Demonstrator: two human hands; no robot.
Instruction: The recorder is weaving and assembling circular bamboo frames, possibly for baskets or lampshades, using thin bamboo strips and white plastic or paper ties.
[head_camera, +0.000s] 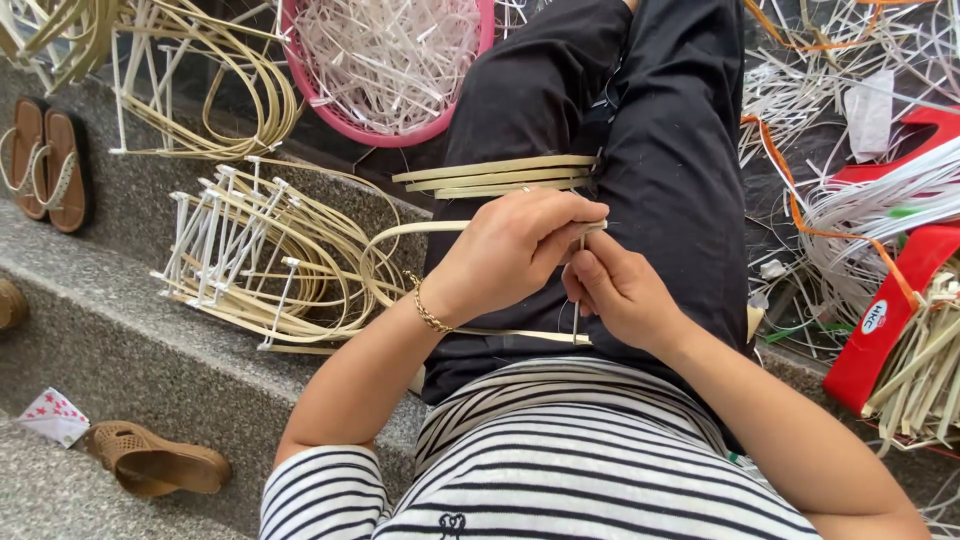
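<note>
While sitting on grey stone steps, the person has both hands over their black trousers. Left hand is curled shut, grip pinched on a flat pale bamboo strip that loops out to the left. Right hand is closed too, fingers pinching a thin stick standing upright just under the left one. More strips rest on the thigh, and a pink plastic basket of white slivers sits above.
</note>
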